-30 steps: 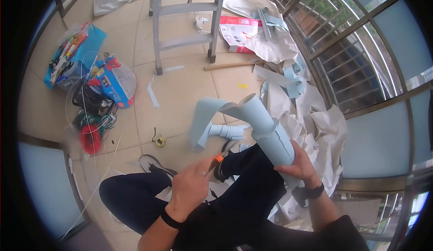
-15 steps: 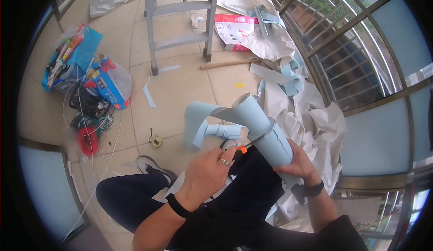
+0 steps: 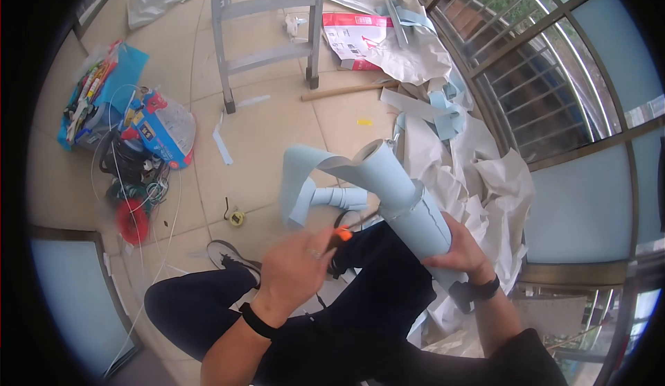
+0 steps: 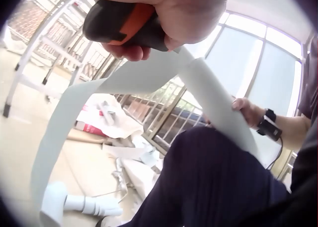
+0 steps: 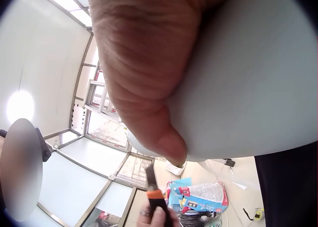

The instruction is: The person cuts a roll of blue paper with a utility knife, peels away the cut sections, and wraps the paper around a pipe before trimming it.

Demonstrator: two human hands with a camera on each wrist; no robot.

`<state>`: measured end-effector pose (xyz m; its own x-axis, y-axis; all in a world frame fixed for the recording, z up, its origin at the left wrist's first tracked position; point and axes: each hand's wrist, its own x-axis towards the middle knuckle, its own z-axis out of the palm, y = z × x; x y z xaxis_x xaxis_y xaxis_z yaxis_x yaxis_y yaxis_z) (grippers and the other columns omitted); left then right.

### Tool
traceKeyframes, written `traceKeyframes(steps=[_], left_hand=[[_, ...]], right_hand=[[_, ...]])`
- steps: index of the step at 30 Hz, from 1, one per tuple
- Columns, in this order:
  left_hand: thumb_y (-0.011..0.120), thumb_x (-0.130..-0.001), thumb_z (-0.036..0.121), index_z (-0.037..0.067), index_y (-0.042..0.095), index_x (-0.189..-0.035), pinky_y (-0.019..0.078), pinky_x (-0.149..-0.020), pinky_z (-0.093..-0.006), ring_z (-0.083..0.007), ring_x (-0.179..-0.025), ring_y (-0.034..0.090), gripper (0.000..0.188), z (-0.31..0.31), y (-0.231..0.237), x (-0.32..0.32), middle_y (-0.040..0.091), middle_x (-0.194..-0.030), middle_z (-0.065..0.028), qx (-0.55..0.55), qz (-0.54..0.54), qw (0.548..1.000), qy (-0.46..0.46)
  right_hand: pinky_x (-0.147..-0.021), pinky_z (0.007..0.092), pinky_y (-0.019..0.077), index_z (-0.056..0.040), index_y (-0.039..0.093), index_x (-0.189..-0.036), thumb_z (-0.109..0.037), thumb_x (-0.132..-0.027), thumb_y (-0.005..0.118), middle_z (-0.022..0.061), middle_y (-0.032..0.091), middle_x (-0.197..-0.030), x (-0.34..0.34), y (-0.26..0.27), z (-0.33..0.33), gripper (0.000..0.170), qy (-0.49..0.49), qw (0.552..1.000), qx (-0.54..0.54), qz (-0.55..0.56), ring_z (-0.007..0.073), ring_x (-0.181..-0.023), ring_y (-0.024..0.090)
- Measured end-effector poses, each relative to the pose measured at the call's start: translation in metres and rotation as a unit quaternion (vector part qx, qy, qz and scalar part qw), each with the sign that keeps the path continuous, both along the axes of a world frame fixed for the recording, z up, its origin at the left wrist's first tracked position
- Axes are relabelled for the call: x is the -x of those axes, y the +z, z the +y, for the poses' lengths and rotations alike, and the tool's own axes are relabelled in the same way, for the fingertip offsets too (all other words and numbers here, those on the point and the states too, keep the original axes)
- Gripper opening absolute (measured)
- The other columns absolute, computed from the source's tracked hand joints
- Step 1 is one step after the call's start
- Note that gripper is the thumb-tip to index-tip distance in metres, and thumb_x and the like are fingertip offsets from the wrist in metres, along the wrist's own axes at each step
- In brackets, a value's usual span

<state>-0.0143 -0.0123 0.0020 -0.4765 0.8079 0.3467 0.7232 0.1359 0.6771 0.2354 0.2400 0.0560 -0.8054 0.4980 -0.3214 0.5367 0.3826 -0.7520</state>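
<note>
My left hand (image 3: pixel 294 265) grips a utility knife (image 4: pixel 124 26) with a black and orange handle. Its blade points at the ragged cut around a thick light-blue roll of sheet material (image 3: pixel 415 223). The roll slants across my right thigh, and a split runs along its near section. From the upper section a loose strip (image 3: pixel 301 171) curls out to the left and hangs down. Around the roll's lower part, my right hand (image 3: pixel 460 251) holds on with the thumb over the top; the right wrist view shows that thumb pressed on the smooth blue surface.
Cut blue pieces (image 3: pixel 339 197) lie on the tiles by my foot. A tape measure (image 3: pixel 237 217) sits left of them. Crumpled white sheeting (image 3: pixel 478 192) covers the floor at right. A stepladder (image 3: pixel 270 60) stands ahead, and bags of tools (image 3: pixel 163 129) are at left.
The knife in my left hand moved right and up to the roll's cut, then drew back a little to the left. My right hand keeps its hold on the roll.
</note>
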Motion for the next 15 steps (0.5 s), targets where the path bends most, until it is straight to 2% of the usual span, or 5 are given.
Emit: traceKeyframes(steps=[3,7,10,13,15], left_hand=[[0.079,-0.083,0.010,0.009,0.067,-0.130,0.0504,-0.061,-0.0419,-0.0322,-0.068,0.062,0.048,0.017,0.025,-0.001,0.056,-0.084,-0.0100,0.004,0.037,0.996,-0.076],[0.080,-0.082,0.011,0.009,0.067,-0.129,0.0508,-0.061,-0.0416,-0.0312,-0.068,0.063,0.049,0.025,0.023,-0.005,0.056,-0.084,-0.0100,0.016,0.039,0.996,-0.083],[0.079,-0.084,0.011,0.010,0.067,-0.129,0.0513,-0.062,-0.0422,-0.0330,-0.069,0.064,0.046,0.023,0.004,-0.008,0.057,-0.085,-0.0107,0.017,0.045,0.996,-0.081],[0.076,-0.088,0.011,0.010,0.067,-0.129,0.0530,-0.063,-0.0437,-0.0356,-0.073,0.066,0.043,0.013,-0.051,0.002,0.062,-0.087,-0.0125,0.028,-0.013,0.995,-0.097],[0.073,-0.091,0.013,0.010,0.067,-0.129,0.0548,-0.065,-0.0452,-0.0376,-0.076,0.068,0.038,0.002,-0.087,0.010,0.067,-0.090,-0.0144,0.229,0.034,0.967,-0.104]], right_hand=[[-0.103,0.0376,0.0503,0.0014,0.056,-0.140,-0.031,-0.066,0.094,0.0181,0.070,-0.125,0.000,-0.005,0.000,0.089,-0.003,1.000,0.010,0.010,0.0281,-0.117,0.068],[-0.104,0.0376,0.0503,0.0018,0.056,-0.140,-0.031,-0.066,0.094,0.0182,0.070,-0.125,0.001,-0.002,0.002,0.090,-0.008,1.000,0.010,-0.005,0.0283,-0.117,0.068],[-0.103,0.0376,0.0504,0.0023,0.057,-0.140,-0.031,-0.065,0.094,0.0187,0.070,-0.125,-0.002,-0.003,0.002,0.090,-0.001,1.000,0.005,0.008,0.0284,-0.116,0.068],[-0.104,0.0374,0.0499,0.0025,0.056,-0.140,-0.030,-0.065,0.094,0.0180,0.070,-0.125,-0.003,-0.001,0.004,0.090,-0.009,1.000,0.019,-0.016,0.0274,-0.117,0.067],[-0.104,0.0370,0.0494,0.0023,0.056,-0.140,-0.029,-0.065,0.093,0.0164,0.070,-0.125,-0.006,-0.004,0.007,0.089,-0.006,0.999,0.039,0.025,0.0259,-0.117,0.067]])
